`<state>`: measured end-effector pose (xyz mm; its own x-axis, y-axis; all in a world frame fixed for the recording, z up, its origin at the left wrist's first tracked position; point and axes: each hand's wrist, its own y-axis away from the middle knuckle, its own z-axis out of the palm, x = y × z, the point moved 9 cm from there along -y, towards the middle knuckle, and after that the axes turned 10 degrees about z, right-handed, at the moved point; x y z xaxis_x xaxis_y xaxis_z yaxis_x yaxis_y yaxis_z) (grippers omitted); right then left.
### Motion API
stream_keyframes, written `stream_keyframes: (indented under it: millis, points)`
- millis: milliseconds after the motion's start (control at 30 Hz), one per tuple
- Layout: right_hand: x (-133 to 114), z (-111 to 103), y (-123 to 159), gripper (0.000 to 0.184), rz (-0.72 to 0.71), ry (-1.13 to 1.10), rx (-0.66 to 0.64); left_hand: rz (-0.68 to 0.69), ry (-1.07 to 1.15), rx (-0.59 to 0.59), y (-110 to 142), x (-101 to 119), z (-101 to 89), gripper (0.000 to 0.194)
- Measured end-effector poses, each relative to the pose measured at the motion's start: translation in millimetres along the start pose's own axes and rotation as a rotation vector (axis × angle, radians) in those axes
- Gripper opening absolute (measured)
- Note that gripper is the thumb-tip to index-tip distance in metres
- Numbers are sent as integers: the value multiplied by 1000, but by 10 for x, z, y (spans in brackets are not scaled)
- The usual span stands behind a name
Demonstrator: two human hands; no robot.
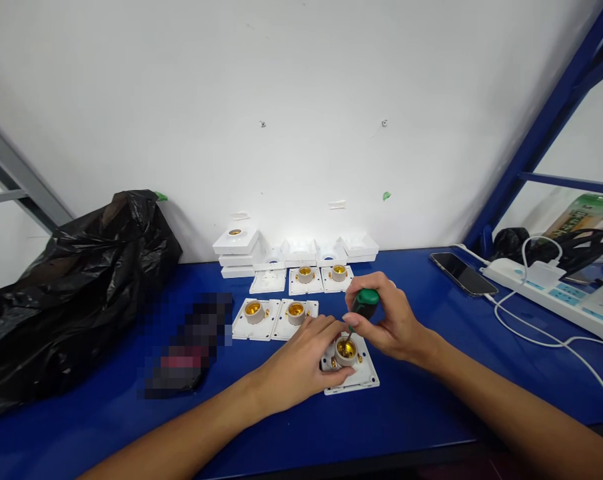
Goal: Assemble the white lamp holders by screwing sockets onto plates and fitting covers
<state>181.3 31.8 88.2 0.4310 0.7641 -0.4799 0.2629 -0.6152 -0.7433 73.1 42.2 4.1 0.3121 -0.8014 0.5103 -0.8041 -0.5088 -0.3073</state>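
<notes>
A white lamp holder (364, 373) on a square base plate lies flat on the blue table, its brass-coloured socket facing up. My left hand (306, 360) is closed around the socket's left side, thumb in front and fingers behind. Above it, my right hand (386, 320) grips the green and black handle of a screwdriver (365, 303). The screwdriver is tilted, and its shaft reaches down into the socket; the tip's exact contact is too small to make out. Just left and behind, two similar lamp holders (254, 312) sit side by side, one partly behind my left fingers.
Further lamp holders (306, 275) and white covers (300, 252), some stacked, line the wall. A black plastic bag (81, 280) and a blurred dark object (191, 347) lie left. On the right are a phone (464, 274), a power strip (556, 293) and loose white cables (536, 328).
</notes>
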Motion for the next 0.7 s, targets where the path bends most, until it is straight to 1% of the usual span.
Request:
stream_keyframes:
  millis: [67, 200, 300, 367, 433, 567, 700]
  points:
    - [-27, 34, -9, 19, -12, 30, -44, -1, 2, 10, 0, 5, -16, 38]
    - [-73, 79, -16, 26, -30, 24, -107, -31, 68, 10, 1, 0, -42, 44]
    - [-15, 83, -12, 27, 23, 3, -102, -35, 112, -12, 2, 9, -34, 43]
    - [32, 75, -3, 34, 56, -22, -89, -33, 121, -9, 5, 15, -35, 39]
    - [45, 69, 6, 39, 58, -30, -89, -39, 133, 2, 12, 9, -34, 35]
    - [-13, 63, 0, 33, 11, -20, -124, -62, 161, 12, 28, -24, -20, 31]
    - [-74, 67, -20, 32, -8, -39, -142, -83, 167, 16, 28, -50, -27, 31]
